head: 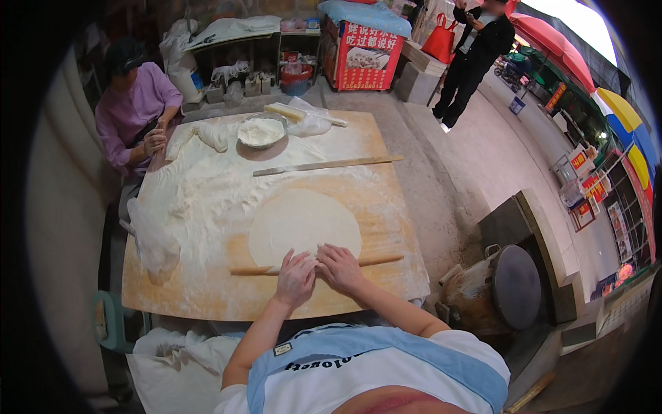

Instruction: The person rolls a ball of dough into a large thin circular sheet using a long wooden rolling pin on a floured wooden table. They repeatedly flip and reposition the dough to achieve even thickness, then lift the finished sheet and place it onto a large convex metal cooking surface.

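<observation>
A wide round sheet of dough (304, 222) lies flat on the floured wooden board (196, 295). Across its near edge runs a long wooden rolling pin (382, 260), both ends sticking out past the dough. My left hand (297, 277) and my right hand (339, 265) rest side by side over the pin's middle, thumbs close together. The pin under my palms is hidden, and some dough seems to lap around it there. Beyond the sheet, a second, flatter-looking wooden stick (326, 165) lies crosswise on the board.
A bowl of flour (261, 133), a lump of dough (207, 137) and a plastic bag (155, 238) sit on the board. A person in a purple top (137, 108) sits at the far left corner. A lidded metal drum (481, 290) stands right. Another person (476, 52) stands beyond.
</observation>
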The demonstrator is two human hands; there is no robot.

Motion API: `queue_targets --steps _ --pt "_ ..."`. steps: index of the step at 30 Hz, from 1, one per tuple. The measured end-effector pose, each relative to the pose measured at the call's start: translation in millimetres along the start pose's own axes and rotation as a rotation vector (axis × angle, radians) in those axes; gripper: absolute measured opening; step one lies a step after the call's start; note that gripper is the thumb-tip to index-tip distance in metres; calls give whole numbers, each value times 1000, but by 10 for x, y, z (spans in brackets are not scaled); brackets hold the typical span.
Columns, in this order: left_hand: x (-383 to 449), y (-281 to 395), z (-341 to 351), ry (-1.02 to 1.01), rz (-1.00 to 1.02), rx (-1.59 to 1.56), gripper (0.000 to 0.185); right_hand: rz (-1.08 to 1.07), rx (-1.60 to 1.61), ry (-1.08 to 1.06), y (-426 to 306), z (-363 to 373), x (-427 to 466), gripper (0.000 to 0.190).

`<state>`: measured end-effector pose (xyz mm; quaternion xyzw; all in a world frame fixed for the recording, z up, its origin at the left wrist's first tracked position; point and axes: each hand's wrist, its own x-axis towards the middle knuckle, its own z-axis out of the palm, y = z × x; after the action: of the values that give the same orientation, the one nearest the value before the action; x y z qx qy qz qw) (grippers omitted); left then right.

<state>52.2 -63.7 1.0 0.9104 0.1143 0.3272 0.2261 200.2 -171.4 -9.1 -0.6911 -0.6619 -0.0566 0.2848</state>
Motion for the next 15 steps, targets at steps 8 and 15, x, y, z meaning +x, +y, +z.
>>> queue_targets --steps 8,15 --pt "1 -10 20 8 4 4 17 -11 -6 -21 -18 -46 15 29" --pt "9 -2 13 2 2 8 16 7 2 -32 20 -10 4 31"
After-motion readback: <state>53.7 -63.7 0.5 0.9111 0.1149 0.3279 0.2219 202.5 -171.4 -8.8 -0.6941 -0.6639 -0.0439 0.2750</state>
